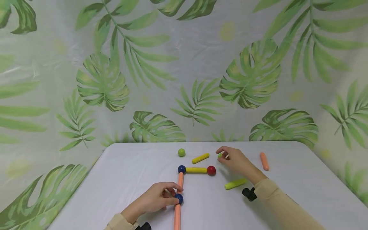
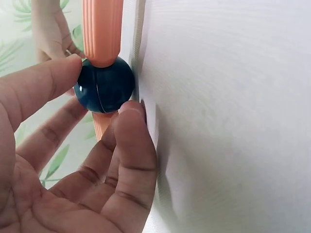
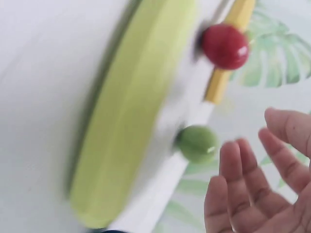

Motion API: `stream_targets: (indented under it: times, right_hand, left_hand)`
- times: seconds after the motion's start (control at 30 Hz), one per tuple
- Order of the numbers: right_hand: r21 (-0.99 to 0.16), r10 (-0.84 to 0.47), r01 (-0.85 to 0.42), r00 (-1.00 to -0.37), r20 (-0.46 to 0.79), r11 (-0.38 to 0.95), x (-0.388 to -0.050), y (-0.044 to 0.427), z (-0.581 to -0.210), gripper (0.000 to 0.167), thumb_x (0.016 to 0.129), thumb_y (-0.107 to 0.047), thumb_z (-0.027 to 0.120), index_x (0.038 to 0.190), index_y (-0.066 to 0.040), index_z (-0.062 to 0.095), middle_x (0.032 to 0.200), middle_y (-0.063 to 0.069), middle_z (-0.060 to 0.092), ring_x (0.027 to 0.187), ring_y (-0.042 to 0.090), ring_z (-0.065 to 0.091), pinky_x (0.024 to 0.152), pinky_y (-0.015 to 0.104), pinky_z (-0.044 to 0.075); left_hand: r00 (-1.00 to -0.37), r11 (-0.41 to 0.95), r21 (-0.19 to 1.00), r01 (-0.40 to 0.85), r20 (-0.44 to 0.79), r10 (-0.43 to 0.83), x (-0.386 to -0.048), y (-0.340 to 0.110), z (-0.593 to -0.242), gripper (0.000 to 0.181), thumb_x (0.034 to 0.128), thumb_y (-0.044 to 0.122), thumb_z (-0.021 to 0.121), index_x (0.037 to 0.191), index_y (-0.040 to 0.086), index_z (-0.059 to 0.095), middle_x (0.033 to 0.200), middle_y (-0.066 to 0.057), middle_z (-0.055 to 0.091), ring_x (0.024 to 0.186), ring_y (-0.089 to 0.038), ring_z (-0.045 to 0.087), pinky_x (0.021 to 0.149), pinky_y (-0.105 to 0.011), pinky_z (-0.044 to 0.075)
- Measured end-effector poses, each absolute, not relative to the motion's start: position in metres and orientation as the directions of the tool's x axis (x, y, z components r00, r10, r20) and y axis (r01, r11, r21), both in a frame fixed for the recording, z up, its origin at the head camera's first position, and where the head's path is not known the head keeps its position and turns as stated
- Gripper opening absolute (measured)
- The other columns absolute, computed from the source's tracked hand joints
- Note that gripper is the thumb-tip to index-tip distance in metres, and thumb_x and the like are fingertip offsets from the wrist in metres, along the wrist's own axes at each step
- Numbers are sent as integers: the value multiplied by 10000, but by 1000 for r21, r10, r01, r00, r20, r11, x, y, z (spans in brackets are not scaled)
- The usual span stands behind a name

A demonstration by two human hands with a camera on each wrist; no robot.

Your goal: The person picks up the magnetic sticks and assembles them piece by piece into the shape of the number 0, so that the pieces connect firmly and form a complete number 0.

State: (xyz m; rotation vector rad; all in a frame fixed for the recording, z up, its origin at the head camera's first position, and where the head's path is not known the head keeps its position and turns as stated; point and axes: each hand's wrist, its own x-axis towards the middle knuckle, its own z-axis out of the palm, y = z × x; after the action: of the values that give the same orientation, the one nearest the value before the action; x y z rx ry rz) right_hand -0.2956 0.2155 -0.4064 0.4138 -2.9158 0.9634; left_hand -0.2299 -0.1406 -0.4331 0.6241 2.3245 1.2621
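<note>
My left hand [image 1: 159, 196] pinches a blue ball [image 2: 104, 85] between thumb and fingers. Orange ribbed rods join this ball at two opposite sides, one orange rod [image 1: 177, 217] running toward the near edge. The far rod [image 1: 180, 179] leads to a second blue ball [image 1: 181, 169], from which a yellow rod [image 1: 196, 170] runs right to a red ball [image 1: 211, 170]. Over the table's right half, my right hand [image 1: 234, 159] hovers with loosely bent fingers beside a green ball [image 1: 220, 155]. In the right wrist view those fingers [image 3: 233, 170] stand apart from the green ball [image 3: 197, 144].
Another green ball [image 1: 181, 152] lies near the far edge, left of a loose yellow rod [image 1: 200, 158]. A light green rod [image 1: 235, 184] lies below my right hand, and an orange rod [image 1: 264, 161] farther right. A leaf-patterned curtain [image 1: 195, 64] hangs behind the white table [image 1: 115, 166].
</note>
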Motion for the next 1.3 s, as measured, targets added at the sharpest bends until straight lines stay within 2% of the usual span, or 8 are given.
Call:
stream_targets:
  times: [0.2, 0.47, 0.77, 0.97, 1.13, 1.3]
  right_hand:
    - [-535, -150, -182, -983, 102, 825, -302, 222, -413, 380, 1016, -224, 740, 1338, -44, 648, 1124, 179, 671, 936, 271, 621, 790, 418, 541]
    - [-516, -94, -91, -995, 21, 852, -310, 222, -421, 429, 997, -268, 767, 1350, -64, 632, 1038, 122, 687, 768, 207, 611, 685, 346, 510]
    - [-505, -112, -101, -994, 8, 857, -314, 221, -427, 359, 972, -224, 794, 1271, -93, 645, 971, 68, 677, 772, 191, 590, 677, 316, 482]
    - [-516, -116, -106, -993, 12, 850, -308, 221, -423, 352, 965, -232, 806, 1254, -100, 653, 1006, 84, 704, 798, 203, 608, 688, 333, 503]
    - [-537, -135, -138, -990, 45, 832, -297, 220, -413, 355, 959, -236, 821, 1250, -112, 660, 1061, 103, 723, 862, 214, 644, 762, 388, 554]
    - [-556, -182, -193, -980, 76, 808, -277, 212, -404, 357, 950, -245, 833, 1246, -131, 670, 1048, 58, 728, 904, 188, 671, 816, 404, 576]
  left_hand:
    - [-800, 469, 867, 168, -158, 579, -229, -142, -437, 245, 956, 143, 818, 1197, 182, 791, 1059, -17, 703, 794, -147, 626, 584, -251, 518]
    - [-781, 427, 886, 183, -132, 610, -231, -143, -439, 221, 965, 102, 798, 1183, 139, 798, 1068, -29, 749, 767, -132, 643, 600, -232, 535]
    - [-785, 427, 878, 216, -104, 611, -233, -142, -441, 220, 963, 98, 799, 1174, 157, 805, 1082, -28, 766, 769, -135, 628, 606, -218, 519]
    - [-783, 431, 868, 246, -83, 616, -235, -142, -439, 223, 958, 112, 807, 1179, 144, 807, 1024, -12, 752, 791, -124, 653, 632, -221, 519]
    - [-788, 430, 869, 246, -79, 611, -235, -141, -436, 227, 952, 93, 808, 1175, 136, 808, 991, -19, 719, 811, -131, 666, 639, -224, 519]
    - [-790, 432, 873, 227, -94, 606, -235, -141, -436, 229, 954, 89, 806, 1178, 136, 809, 1019, -23, 734, 838, -145, 667, 649, -225, 523]
